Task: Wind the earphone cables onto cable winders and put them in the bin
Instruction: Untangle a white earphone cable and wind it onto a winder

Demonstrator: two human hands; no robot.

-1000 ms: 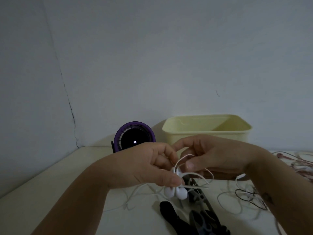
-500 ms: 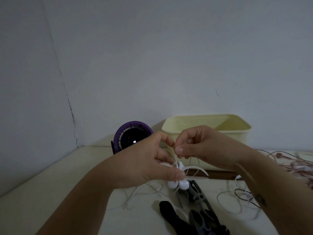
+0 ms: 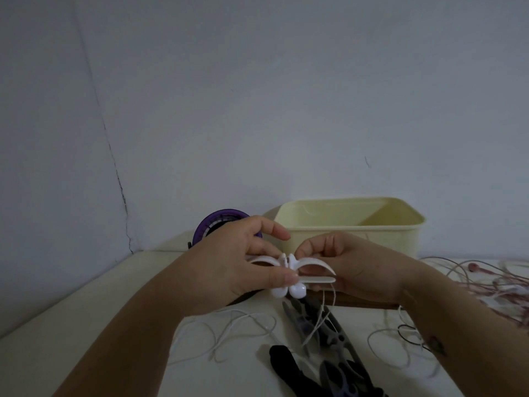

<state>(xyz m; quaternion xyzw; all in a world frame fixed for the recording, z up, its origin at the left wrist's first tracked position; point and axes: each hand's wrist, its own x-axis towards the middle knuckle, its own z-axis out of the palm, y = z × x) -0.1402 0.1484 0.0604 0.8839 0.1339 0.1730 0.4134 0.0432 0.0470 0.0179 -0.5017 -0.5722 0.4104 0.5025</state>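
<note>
I am pinching the white cable winder (image 3: 290,263) between my left hand's (image 3: 237,265) thumb and fingers, in the air just in front of the cream bin (image 3: 357,239). My right hand (image 3: 355,267) is curling round the winder's right wing, with the white earphone cable (image 3: 323,306) trailing down toward the table (image 3: 100,325).

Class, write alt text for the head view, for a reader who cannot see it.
Left hand and right hand hold a white cable winder above a table, white earbuds just under it. A cream bin stands behind; loose cables lie below.
</note>
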